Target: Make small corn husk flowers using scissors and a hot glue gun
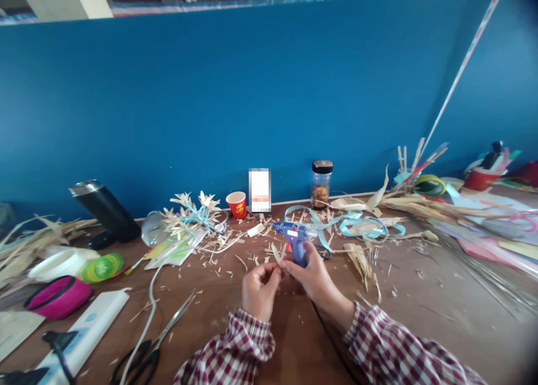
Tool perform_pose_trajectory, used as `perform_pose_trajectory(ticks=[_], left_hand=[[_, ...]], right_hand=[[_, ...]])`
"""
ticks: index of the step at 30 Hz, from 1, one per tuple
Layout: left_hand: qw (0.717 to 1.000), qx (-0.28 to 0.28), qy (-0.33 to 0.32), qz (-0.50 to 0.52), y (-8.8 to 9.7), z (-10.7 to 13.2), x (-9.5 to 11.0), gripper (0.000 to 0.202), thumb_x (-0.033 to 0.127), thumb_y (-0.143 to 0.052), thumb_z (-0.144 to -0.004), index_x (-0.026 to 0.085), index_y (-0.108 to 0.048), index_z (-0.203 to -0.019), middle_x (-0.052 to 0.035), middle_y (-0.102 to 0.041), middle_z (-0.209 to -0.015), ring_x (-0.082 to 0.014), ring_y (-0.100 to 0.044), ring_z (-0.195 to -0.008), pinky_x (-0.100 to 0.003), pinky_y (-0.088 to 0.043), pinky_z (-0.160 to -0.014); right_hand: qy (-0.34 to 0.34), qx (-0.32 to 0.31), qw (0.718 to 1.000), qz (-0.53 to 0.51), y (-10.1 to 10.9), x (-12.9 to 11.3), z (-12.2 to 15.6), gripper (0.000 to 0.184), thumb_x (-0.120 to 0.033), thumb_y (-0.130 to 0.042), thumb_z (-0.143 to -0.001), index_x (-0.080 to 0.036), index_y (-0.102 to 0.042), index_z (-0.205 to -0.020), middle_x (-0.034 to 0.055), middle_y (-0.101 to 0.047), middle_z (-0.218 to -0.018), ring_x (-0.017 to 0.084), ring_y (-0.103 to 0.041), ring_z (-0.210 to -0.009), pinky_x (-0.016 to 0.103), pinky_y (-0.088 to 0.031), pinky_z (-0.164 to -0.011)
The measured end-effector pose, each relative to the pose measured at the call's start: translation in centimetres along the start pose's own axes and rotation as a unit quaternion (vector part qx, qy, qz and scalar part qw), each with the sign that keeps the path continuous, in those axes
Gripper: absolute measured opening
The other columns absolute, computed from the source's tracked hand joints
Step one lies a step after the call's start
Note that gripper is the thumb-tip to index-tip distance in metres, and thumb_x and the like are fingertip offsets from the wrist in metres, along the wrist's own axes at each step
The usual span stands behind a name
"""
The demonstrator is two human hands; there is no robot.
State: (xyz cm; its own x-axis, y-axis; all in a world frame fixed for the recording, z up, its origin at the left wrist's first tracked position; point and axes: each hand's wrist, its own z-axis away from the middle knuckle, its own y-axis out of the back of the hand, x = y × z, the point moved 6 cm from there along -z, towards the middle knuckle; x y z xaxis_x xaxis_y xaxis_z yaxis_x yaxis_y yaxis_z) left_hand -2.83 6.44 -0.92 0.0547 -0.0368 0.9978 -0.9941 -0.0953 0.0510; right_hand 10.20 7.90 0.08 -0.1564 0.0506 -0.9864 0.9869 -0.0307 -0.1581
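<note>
My right hand [315, 276] is wrapped round the handle of a blue hot glue gun [292, 232], whose nozzle points left. Its thumb reaches over to my left hand [261, 288], which is closed in a pinch. From between the left fingertips a small pale strip of corn husk [276, 254] sticks up, just below the nozzle. The gun's black cord [330, 334] runs down past my right wrist. Behind the gun lies a curled light-blue ribbon [323, 228].
Scissors [172, 323] and a white power strip [90, 329] lie at the left. Husk flowers [193, 211], a red paper cup [237, 205] and a lidded jar [321, 186] stand near the blue partition [252, 93]. A black flask [107, 211] leans at the left; husk scraps litter the brown table [403, 318].
</note>
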Motion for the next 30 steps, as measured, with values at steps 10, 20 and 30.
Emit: perform_pose_trajectory(ticks=[10, 20, 30], left_hand=[[0.997, -0.029, 0.048, 0.049, -0.6, 0.1, -0.5, 0.027, 0.036, -0.067, -0.064, 0.01, -0.067, -0.072, -0.0031, -0.063, -0.057, -0.0065, -0.046, -0.04, -0.018, -0.037, -0.039], [0.991, -0.022, 0.084, 0.099, -0.7, 0.0, -2.0, 0.027, 0.037, -0.068, -0.063, 0.011, -0.067, -0.07, -0.0017, -0.062, -0.057, -0.0048, -0.043, -0.038, -0.016, -0.033, -0.037], [0.998, 0.049, 0.025, 0.02, 1.5, -1.2, -0.5, 0.023, 0.034, -0.064, -0.066, 0.012, -0.066, -0.067, 0.0034, -0.051, -0.042, -0.0064, -0.04, -0.037, -0.018, -0.031, -0.038]], right_hand=[[0.005, -0.002, 0.999, -0.05, -0.1, -0.6, 0.4, 0.041, -0.025, -0.071, -0.062, -0.02, -0.04, -0.089, -0.007, -0.054, -0.067, 0.008, -0.053, -0.054, 0.021, -0.044, -0.052], [0.036, -0.001, 0.998, -0.046, -0.2, -0.5, 0.5, 0.039, -0.024, -0.069, -0.065, -0.021, -0.04, -0.09, -0.0066, -0.053, -0.069, 0.008, -0.053, -0.057, 0.021, -0.046, -0.054], [0.042, -0.006, 0.999, 0.0, 1.5, -2.0, 0.7, 0.027, -0.041, -0.061, -0.073, -0.018, -0.048, -0.073, -0.0042, -0.049, -0.06, 0.007, -0.042, -0.052, 0.019, -0.036, -0.048]])
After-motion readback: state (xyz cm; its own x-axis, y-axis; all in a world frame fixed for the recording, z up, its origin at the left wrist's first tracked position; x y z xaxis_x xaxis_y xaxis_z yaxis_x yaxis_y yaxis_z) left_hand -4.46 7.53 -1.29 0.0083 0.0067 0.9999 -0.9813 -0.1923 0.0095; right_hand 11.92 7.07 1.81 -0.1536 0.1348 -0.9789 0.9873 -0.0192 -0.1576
